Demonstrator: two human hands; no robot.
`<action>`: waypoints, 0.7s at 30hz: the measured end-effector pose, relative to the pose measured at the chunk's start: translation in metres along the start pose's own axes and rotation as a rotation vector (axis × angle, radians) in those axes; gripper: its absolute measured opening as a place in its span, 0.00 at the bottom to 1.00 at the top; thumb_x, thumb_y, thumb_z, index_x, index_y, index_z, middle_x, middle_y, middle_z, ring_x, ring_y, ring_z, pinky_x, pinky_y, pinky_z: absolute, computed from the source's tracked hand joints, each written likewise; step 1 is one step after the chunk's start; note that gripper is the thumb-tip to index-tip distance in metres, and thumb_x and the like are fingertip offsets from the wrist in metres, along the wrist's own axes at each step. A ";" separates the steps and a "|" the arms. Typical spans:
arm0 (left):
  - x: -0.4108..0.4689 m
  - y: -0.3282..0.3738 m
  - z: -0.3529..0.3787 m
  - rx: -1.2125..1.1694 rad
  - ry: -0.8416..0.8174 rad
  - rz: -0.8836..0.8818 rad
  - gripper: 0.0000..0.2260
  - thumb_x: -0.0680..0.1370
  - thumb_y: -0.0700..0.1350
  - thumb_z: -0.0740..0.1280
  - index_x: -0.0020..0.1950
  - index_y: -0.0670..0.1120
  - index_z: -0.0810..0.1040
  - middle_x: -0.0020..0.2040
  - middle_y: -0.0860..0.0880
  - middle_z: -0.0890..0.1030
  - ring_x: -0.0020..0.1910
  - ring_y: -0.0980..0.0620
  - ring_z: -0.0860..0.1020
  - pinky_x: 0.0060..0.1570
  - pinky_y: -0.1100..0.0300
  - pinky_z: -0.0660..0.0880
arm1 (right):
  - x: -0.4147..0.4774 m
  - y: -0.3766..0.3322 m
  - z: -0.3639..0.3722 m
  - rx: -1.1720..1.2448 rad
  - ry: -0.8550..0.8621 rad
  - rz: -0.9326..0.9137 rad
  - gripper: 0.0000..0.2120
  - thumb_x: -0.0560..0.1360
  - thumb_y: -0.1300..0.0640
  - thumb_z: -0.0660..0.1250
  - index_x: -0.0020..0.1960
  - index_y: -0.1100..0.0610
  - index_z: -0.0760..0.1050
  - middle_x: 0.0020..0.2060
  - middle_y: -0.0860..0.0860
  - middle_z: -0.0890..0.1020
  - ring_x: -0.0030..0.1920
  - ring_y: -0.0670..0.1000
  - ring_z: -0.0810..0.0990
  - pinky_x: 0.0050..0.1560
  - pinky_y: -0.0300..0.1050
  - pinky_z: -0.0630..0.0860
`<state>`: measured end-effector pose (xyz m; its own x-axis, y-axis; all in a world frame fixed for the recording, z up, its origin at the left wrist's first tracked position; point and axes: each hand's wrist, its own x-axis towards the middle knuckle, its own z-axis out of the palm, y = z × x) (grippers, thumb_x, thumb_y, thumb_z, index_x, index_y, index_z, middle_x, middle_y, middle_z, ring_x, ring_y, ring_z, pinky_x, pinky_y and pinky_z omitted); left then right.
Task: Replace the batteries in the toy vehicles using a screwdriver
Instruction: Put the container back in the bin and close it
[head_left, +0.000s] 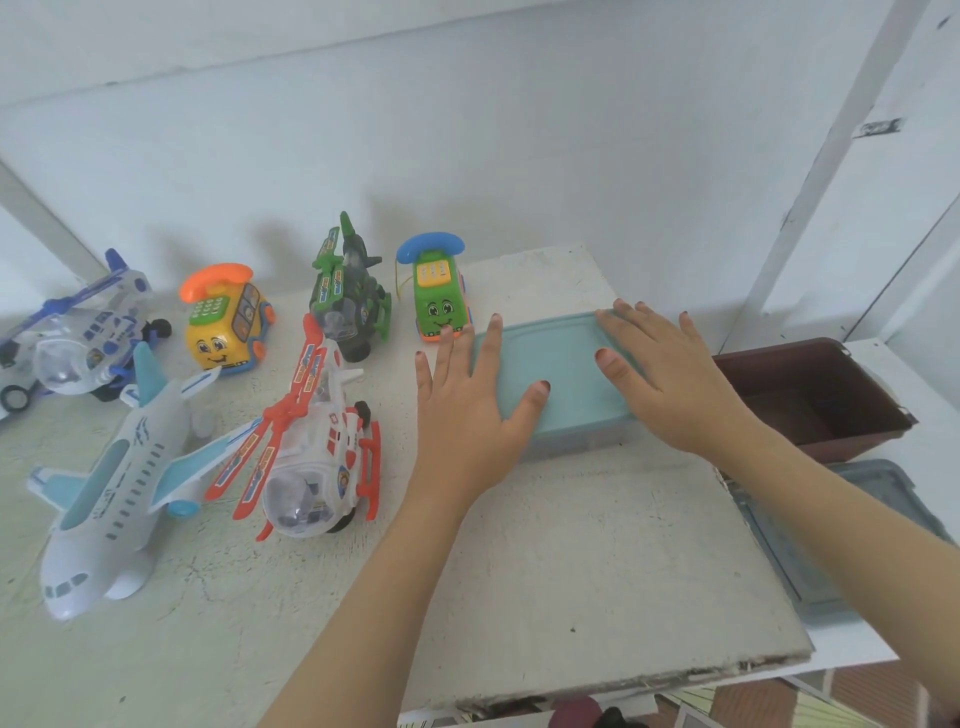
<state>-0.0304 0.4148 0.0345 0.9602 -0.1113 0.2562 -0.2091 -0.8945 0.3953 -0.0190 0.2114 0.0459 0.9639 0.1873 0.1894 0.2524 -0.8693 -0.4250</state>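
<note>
Both hands lie flat, fingers straight and spread, on the teal lid of a box (558, 364) near the back of the white table (571, 571). The left hand (467, 410) presses the lid's near left end, with its fingers reaching over the left edge, and the right hand (670, 384) covers the right end; neither curls round anything. All the toy vehicles stand to the left of the box. A green phone car (439, 296) with a blue handset sits just beyond the left fingertips, and a green helicopter (348, 301) and a yellow phone car (226, 327) with an orange handset line up along the wall beside it. Nearer the person are a red-and-white helicopter (311, 457) and a white-and-blue airplane (104, 499), with a blue-and-white helicopter (67, 338) at the far left edge. Right of the table sit a brown bin (815, 395) and, nearer, a grey-blue tray (810, 535).
</note>
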 end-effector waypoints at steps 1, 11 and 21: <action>0.000 0.000 -0.001 0.010 -0.014 -0.008 0.42 0.70 0.70 0.43 0.80 0.52 0.47 0.79 0.46 0.54 0.78 0.50 0.45 0.73 0.50 0.35 | 0.001 0.000 -0.002 0.074 -0.008 0.025 0.32 0.79 0.36 0.44 0.76 0.51 0.59 0.77 0.49 0.58 0.77 0.47 0.52 0.75 0.50 0.41; 0.004 0.006 -0.008 0.263 -0.082 0.000 0.51 0.65 0.74 0.36 0.79 0.41 0.48 0.80 0.45 0.49 0.78 0.52 0.42 0.72 0.50 0.31 | 0.010 -0.006 -0.007 -0.123 -0.090 -0.027 0.42 0.72 0.34 0.32 0.78 0.55 0.51 0.78 0.48 0.54 0.77 0.46 0.45 0.74 0.53 0.33; 0.003 0.006 -0.006 0.151 -0.019 -0.010 0.50 0.66 0.73 0.41 0.78 0.41 0.55 0.78 0.45 0.58 0.78 0.50 0.50 0.74 0.51 0.37 | 0.014 -0.007 -0.007 -0.210 -0.104 -0.034 0.46 0.68 0.30 0.32 0.78 0.54 0.54 0.77 0.48 0.59 0.76 0.47 0.53 0.76 0.55 0.41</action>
<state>-0.0299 0.4113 0.0430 0.9656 -0.1090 0.2360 -0.1707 -0.9505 0.2597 -0.0078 0.2169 0.0579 0.9613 0.2551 0.1036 0.2725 -0.9357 -0.2240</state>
